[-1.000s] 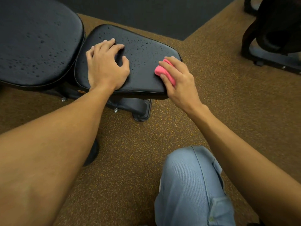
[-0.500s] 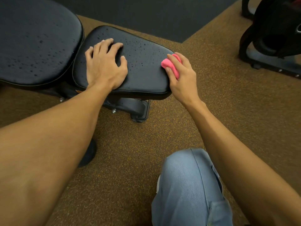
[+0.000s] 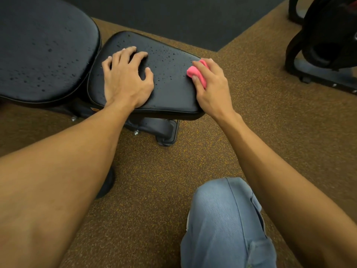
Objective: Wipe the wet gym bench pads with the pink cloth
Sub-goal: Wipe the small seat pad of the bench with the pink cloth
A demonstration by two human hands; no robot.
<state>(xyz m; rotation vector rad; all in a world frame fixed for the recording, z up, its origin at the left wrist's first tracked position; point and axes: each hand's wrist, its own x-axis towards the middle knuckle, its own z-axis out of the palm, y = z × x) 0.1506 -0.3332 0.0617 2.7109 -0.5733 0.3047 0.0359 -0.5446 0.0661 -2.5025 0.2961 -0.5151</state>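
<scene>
Floor: brown speckled matting (image 3: pixel 251 132) fills most of the frame. A dark grey strip (image 3: pixel 173 14) runs along the upper edge.

Back pad: the large black pad (image 3: pixel 38 47) occupies the upper left of the frame. Water droplets are scattered across its surface.

Seat pad: the smaller black seat pad (image 3: pixel 170 88) sits at upper centre, just beside the back pad with a narrow gap between them. Droplets are visible over its upper and middle area. The lower strip near the front edge appears free of drops.

Knee: a knee in light blue denim (image 3: pixel 226 219) is at lower centre-right.

Other equipment: a black machine frame (image 3: pixel 316 45) stands in the upper right corner, well apart from the bench.

Bench foot: a black metal foot (image 3: pixel 166 132) rests on the matting below the seat pad.

Left hand (image 3: pixel 125 82): it rests palm-down on the left part of the seat pad, fingers spread and slightly bent, grasping nothing.

Right hand (image 3: pixel 212 89): it is at the right edge of the seat pad, fingers and thumb curled around the pink cloth (image 3: pixel 199 74).

Pink cloth: it is bunched up in the right hand and touches the pad at its upper right edge.
</scene>
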